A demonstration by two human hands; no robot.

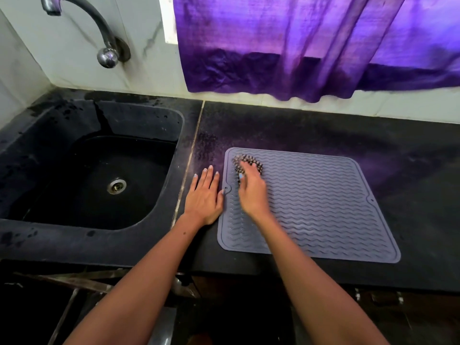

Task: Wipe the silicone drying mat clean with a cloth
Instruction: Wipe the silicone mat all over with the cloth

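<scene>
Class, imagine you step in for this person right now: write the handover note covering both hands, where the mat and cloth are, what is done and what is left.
Left hand: flat and open on the black counter, thumb at the mat's left edge.
Right hand: closed on the patterned cloth, pressing it on the far-left corner of the grey drying mat.
Mat lies flat on the counter, right of the sink.
Done: wiping is under way at that corner; how much is already clean cannot be told.
Left: probably wipe the remaining ridged surface towards the near and right edges.
</scene>
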